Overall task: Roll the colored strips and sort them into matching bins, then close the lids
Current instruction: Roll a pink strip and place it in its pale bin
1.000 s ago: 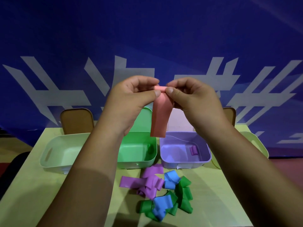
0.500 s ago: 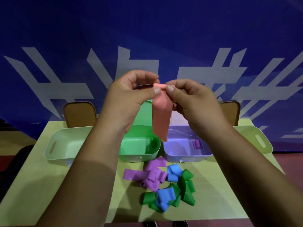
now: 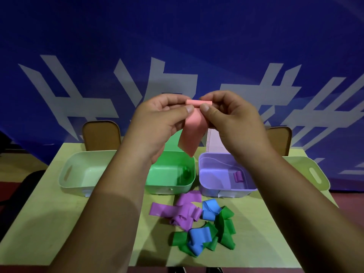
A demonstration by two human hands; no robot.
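step: rolling pink strip [image 3: 192, 133] | left hand [image 3: 157, 119] and right hand [image 3: 234, 119] pinch its coiled top | wind tight, edges square; tail hangs toward 6 o'clock

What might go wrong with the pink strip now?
Only the top of the pink strip is rolled, pinched by the left hand and right hand; a slipped grip might let it uncurl. The green bin and purple bin lie open below, so a drop might land it in the wrong colour.
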